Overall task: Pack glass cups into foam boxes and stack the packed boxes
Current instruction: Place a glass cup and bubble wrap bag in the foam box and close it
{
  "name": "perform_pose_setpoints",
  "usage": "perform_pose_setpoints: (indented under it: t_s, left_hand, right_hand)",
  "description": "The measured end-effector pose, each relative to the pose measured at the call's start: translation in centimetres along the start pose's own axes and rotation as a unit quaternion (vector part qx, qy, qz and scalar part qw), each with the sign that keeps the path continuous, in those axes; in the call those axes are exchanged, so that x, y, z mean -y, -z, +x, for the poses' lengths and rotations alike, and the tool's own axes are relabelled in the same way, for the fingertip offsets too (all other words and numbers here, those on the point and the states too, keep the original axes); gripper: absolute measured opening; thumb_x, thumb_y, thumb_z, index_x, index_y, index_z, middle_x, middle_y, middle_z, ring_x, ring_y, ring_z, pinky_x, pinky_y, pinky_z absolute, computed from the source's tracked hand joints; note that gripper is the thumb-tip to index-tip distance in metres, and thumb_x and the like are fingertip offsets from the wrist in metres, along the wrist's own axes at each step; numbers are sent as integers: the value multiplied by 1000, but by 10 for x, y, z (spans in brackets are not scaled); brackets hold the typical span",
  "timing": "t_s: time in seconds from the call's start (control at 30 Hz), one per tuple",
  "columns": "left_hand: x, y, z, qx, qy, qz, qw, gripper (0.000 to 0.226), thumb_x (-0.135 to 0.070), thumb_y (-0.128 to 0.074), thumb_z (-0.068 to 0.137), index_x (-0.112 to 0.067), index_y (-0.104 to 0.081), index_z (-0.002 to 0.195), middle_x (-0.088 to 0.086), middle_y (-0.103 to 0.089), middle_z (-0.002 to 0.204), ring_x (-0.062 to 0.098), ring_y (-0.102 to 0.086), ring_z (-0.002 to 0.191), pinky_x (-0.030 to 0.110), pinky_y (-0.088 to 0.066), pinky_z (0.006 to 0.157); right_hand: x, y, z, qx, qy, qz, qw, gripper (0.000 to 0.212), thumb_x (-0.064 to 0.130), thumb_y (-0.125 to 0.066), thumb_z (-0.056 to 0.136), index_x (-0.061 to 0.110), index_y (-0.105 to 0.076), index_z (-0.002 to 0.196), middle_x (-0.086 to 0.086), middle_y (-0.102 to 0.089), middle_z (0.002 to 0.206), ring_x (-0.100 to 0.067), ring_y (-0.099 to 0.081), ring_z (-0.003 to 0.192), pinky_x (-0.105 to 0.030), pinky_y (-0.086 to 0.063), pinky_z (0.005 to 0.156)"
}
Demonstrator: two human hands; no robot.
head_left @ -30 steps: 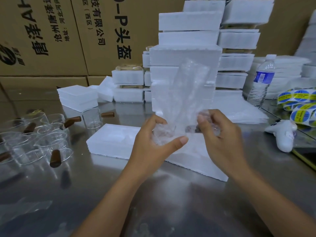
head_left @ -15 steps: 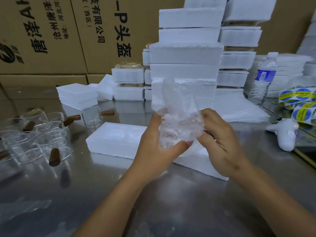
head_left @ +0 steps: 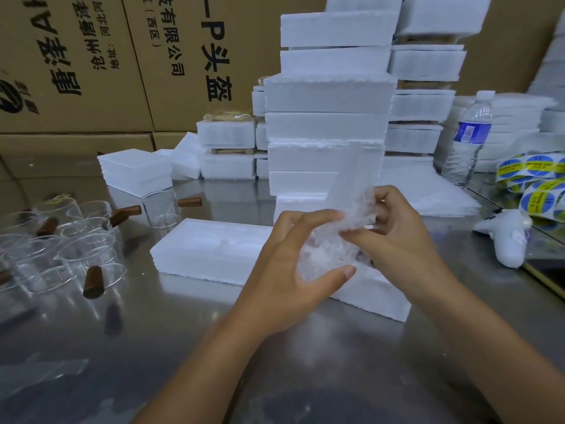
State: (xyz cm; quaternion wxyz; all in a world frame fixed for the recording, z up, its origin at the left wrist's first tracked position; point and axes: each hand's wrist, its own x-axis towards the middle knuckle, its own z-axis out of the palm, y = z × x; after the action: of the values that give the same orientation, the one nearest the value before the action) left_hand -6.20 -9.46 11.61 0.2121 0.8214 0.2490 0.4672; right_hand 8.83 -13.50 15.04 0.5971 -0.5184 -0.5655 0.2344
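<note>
Bubble-wrap bundle [head_left: 330,249]: translucent, crinkled, one flap standing up; contents not discernible. Left hand [head_left: 290,270] curls round it; right hand [head_left: 397,240] pinches its wrap, above the foam box [head_left: 214,252], a white, grainy, open slab lying flat.
Glass cups [head_left: 85,249]: clear cylinders with brown handles, clustered far left.
Foam box stack [head_left: 330,96]: behind the hands.
Bench [head_left: 183,347]: brushed, reflective metal.
Cardboard cartons [head_left: 76,56]: printed, forming the backdrop.

white foam boxes [head_left: 328,93], brown cartons [head_left: 76,62] with black lettering, blue-and-yellow stickers [head_left: 533,174], brown-handled clear cups [head_left: 88,237].
</note>
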Motion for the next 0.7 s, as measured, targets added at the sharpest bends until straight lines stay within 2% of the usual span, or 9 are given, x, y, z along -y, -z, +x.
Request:
perform_pose_setpoints:
  t_s: [0.07,0.17,0.33,0.4,0.5,0.53,0.63,0.7]
  left_hand:
    - [0,0,0,-7,-5,10,1000,54,-46,-73,74,-59,-40,116,-16,-49,117,-6,-49,107,0,-33,85]
    - [2,2,1,-22,-4,26,999,49,-49,-74,71,-57,-43,108,-18,-49,112,-7,-49,104,1,-33,82]
    - [3,5,2,-25,9,31,999,40,-49,-75,68,-52,-46,94,-19,-50,105,-7,-49,99,1,-34,77]
    - [3,5,3,-20,16,19,999,37,-53,-74,67,-52,-47,92,-19,-49,103,-5,-50,98,1,-35,76]
    - [1,4,3,-29,32,-17,999,43,-53,-73,66,-52,-44,97,-21,-52,102,-2,-55,96,4,-40,73]
    - [0,4,4,-33,44,-37,998,49,-51,-75,65,-53,-40,100,-24,-52,103,0,-57,94,6,-43,71]
    - [-2,3,4,-32,63,-84,994,69,-48,-78,61,-60,-29,109,-36,-47,104,1,-61,93,10,-48,67]
    - [-2,2,4,-28,51,-71,996,71,-48,-77,63,-60,-29,114,-35,-48,109,-1,-57,99,8,-46,71]
  right_hand:
    - [0,1,0,12,-3,-14,1000,44,32,-75,62,34,-54,100,4,-66,99,-18,-65,91,-39,-52,79]
    - [1,1,0,45,9,-22,999,30,30,-68,67,37,-62,96,11,-67,96,-17,-64,98,-47,-47,93]
    - [1,-1,-3,66,20,-25,997,27,29,-59,70,40,-65,94,16,-65,102,-14,-60,107,-53,-42,101]
    - [2,-2,-5,63,54,-37,996,20,39,-58,75,38,-67,93,18,-65,104,-8,-59,107,-46,-44,99]
    - [2,-7,-8,41,136,-99,985,21,51,-50,79,40,-63,92,19,-64,97,-2,-57,104,-21,-43,90]
    - [2,-8,-8,34,165,-124,978,20,50,-49,82,39,-63,91,19,-63,93,-2,-56,102,-19,-42,87]
    - [-3,-9,-8,34,230,-179,956,28,46,-46,89,26,-66,86,20,-60,87,-3,-53,96,-28,-42,87]
    - [-4,-10,-8,50,252,-198,946,33,54,-37,93,33,-58,79,21,-56,81,-1,-49,93,-31,-40,86]
